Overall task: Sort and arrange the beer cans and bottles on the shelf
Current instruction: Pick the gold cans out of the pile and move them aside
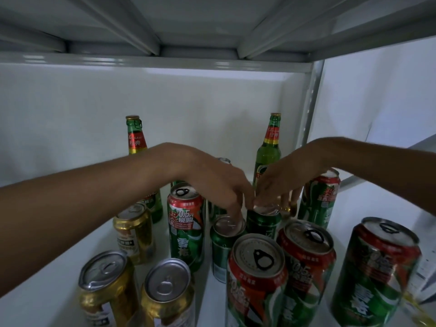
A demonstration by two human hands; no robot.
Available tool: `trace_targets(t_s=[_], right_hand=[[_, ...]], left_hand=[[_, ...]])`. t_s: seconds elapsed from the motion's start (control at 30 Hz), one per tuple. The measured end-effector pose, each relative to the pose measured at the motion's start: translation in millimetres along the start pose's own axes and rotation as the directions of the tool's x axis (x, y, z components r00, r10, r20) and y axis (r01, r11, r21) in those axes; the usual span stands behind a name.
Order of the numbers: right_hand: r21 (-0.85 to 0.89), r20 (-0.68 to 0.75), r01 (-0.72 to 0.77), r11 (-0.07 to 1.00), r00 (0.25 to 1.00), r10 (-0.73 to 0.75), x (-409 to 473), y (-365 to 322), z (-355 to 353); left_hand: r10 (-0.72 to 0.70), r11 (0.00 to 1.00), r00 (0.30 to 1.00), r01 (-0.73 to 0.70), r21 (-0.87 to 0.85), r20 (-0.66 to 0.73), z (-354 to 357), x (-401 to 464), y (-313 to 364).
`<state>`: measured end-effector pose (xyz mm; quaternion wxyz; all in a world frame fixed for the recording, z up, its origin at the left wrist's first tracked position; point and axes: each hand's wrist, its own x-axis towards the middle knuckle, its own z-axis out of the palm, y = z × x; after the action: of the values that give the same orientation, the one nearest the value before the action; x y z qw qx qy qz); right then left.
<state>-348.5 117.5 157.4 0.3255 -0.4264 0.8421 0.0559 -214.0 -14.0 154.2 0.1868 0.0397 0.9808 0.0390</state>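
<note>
Left hand: your left hand [207, 182] reaches in from the left, fingertips pinching the top of a short green can [225, 241] mid-shelf.
Right hand: your right hand [285, 182] comes from the right, fingers closed round the rim of a second green can [263, 220] just behind the first.
Bottles: two green bottles [267, 149] stand upright at the back of the shelf [368, 208].
Tall cans: red-and-green cans [185, 227] stand around your hands and along the front edge.
Gold cans: three gold cans [134, 234] cluster at the front left.
</note>
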Motion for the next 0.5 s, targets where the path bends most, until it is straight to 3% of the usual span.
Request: trace_targets(t_s=[0.13, 0.2, 0.3, 0.4, 0.5], right_hand=[[0.054, -0.061, -0.021, 0.998, 0.998, 0.024, -8, 15, -21], [0.042, -0.152, -0.006, 0.999, 0.988, 0.012, -4, 22, -31], [-0.228, -0.237, -0.033, 0.973, 0.971, -0.023, 6, 24, -37], [-0.558, -0.269, -0.132, 0.819, 0.963, -0.028, 22, 18, -27], [-0.626, -0.276, -0.183, 0.758, 0.961, 0.005, 42, 20, -18]], left_hand=[[0.092, 0.995, 0.971, -0.095, -0.004, -0.222, -13, 4, -7], [0.123, 0.992, 0.960, -0.121, 0.024, -0.250, -10, 12, -7], [0.157, 0.987, 0.957, -0.146, 0.061, -0.243, -3, 24, -3], [0.195, 0.980, 0.961, -0.182, 0.083, -0.194, 3, 35, 5], [0.288, 0.956, 0.942, -0.270, 0.118, -0.173, 10, 48, 7]])
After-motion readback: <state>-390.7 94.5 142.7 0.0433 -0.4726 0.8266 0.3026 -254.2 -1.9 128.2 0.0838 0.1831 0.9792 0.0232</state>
